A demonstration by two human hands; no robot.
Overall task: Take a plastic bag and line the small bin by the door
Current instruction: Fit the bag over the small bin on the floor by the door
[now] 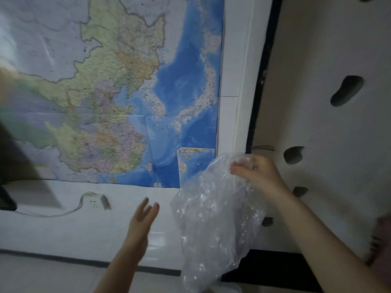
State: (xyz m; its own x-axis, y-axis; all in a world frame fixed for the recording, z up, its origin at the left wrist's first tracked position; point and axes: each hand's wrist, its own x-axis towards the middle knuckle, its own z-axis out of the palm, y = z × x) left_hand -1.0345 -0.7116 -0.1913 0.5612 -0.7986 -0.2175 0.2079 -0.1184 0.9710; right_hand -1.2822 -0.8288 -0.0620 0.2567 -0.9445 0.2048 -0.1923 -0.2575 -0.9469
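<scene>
A clear, crinkled plastic bag [211, 218] hangs in front of the wall, held at its top by my right hand [256, 172], whose fingers pinch the rim. My left hand [141, 218] is raised to the left of the bag with fingers spread and flat, apart from the plastic and holding nothing. A pale rim-like edge [228, 287] shows at the bottom of the frame just under the bag; I cannot tell whether it is the bin.
A large map [118, 92] covers the white tiled wall. A wall socket with a white cable [95, 201] sits below it. To the right stands a pale panel with dark oval holes [347, 89] behind a black frame edge [262, 81]. A dark object [8, 166] is at the far left.
</scene>
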